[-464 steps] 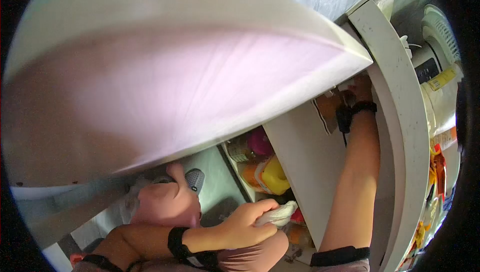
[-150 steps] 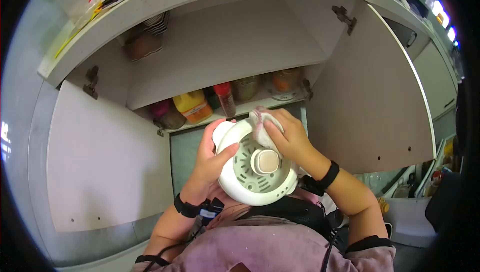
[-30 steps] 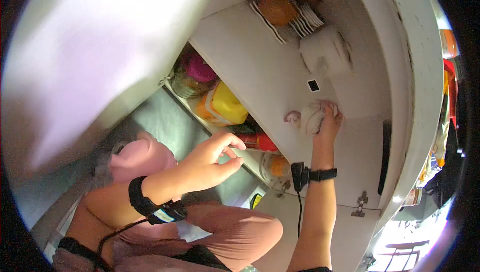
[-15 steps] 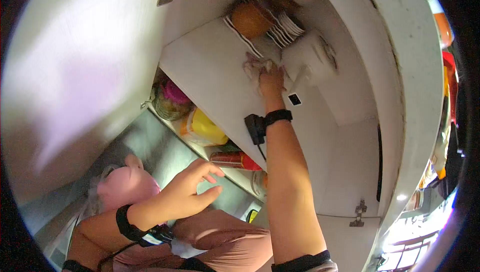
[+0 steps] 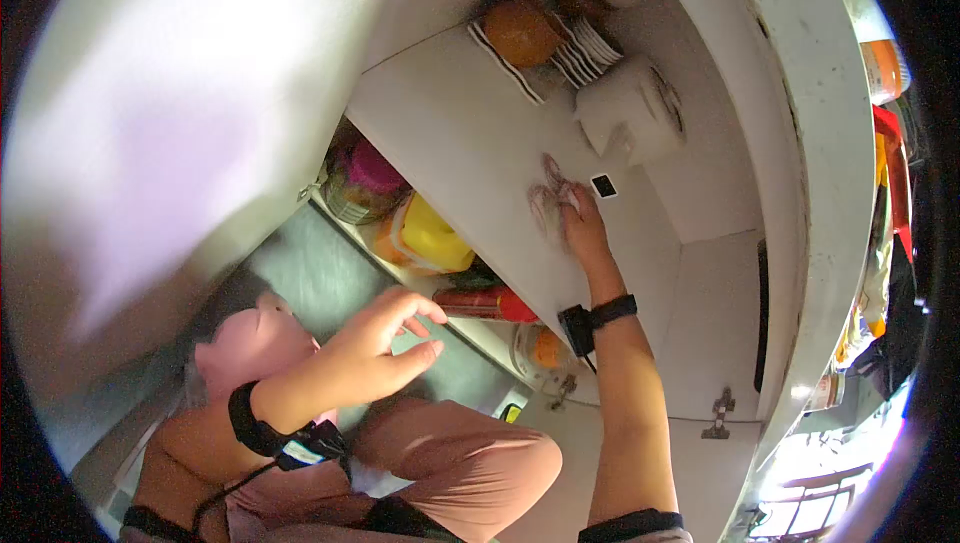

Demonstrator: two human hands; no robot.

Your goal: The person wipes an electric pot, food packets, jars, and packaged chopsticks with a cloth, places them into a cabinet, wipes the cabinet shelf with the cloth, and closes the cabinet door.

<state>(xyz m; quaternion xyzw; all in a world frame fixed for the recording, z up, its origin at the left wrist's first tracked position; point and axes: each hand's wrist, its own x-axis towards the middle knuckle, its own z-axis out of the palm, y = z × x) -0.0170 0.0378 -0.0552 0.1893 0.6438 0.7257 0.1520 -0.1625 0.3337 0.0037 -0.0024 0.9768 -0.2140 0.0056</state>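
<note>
The pale cabinet [image 5: 770,83] stands open, its big door [image 5: 170,143] at 9 o'clock from the cloth and its white shelf [image 5: 440,133] running beneath the work. At 1 o'clock from the cloth sits a white container [image 5: 630,113]; at 12, a brown bowl [image 5: 520,31] beside striped bowls [image 5: 590,51]. On the lower level, a yellow-and-orange bottle [image 5: 430,238] lies between 8 and 9. The left hand [image 5: 385,348] hovers at 7 or 8, fingers loosely bent, thumb apart. I see the right hand [image 5: 585,223] pinching the bunched cloth [image 5: 548,205] on the shelf, though blur hides each finger's exact placing. Between 2 and 3 is 1 small dark rectangle [image 5: 604,186].
</note>
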